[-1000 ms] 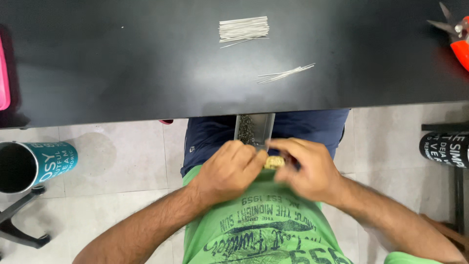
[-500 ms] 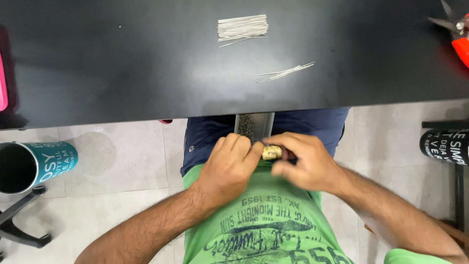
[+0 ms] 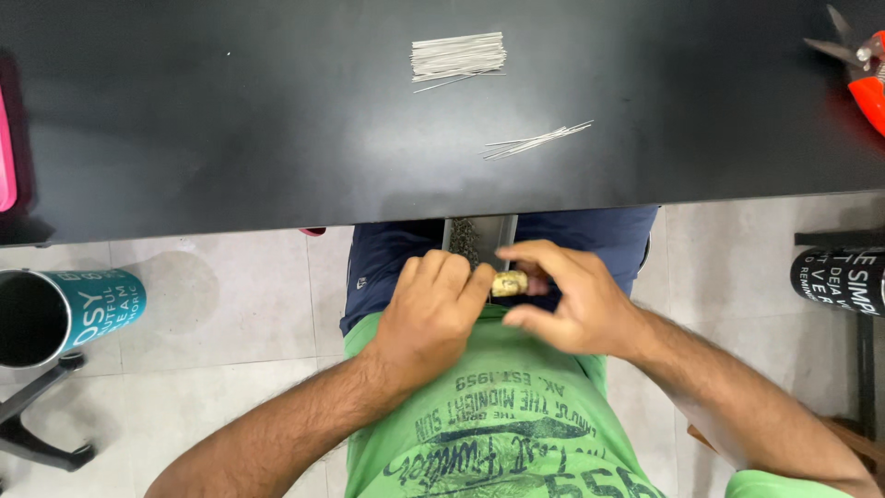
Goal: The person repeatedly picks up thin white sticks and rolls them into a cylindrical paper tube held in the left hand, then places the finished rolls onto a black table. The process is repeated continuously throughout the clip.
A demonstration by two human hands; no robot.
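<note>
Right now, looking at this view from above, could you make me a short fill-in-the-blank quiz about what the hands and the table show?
1. Both the left hand and the right hand pinch a small ____-coloured piece over the lap.
2. The table top is ____ in colour.
3. On it lie ____ separate bunches of thin pale sticks.
4. The cutters at the table's right edge have ____ handles.

Missing words: tan; black; two; orange-red.

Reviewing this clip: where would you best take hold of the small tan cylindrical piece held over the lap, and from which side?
Probably by its free right end, coming in from the right. The small tan cylindrical piece lies roughly level, its left end pinched by the left hand, while the right hand fingers arch over it. How firmly the right hand holds it is hidden.
</note>
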